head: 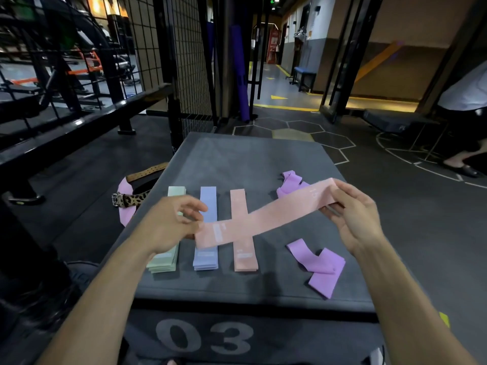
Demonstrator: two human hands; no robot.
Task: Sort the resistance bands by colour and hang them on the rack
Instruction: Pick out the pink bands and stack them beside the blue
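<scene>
From the head camera, the sorting looks more than half done, I think. On the grey box [263, 159], three neat piles lie side by side. The green pile [168, 233] is at about 9 o'clock from the middle of the box top. The blue pile [207, 227] is just beside it. The pink pile [243, 248] is next, near the middle.

Some bands are not sorted yet. A loose purple band [320, 267] lies at about 4 o'clock on the box. A bunched purple band [290, 181] sits at about 1 o'clock, partly behind the band in the air. One more pinkish band [123, 204] hangs off the box edge at 9 o'clock, beside a spotted belt [131, 199].

No rack with bands on it shows, so the hanging looks not yet started.

Both hands hold one long pink band [263, 216] flat above the piles. It crosses over the pink pile and is not touching it, as far as I can tell.

The left hand [171, 225] pinches the band's left end. Its thumb and fingers are curled onto it.

The right hand [353, 214] pinches the right end between thumb and fingertips. Its other fingers are bent under the band.

I think this band goes on the pink pile next.
</scene>
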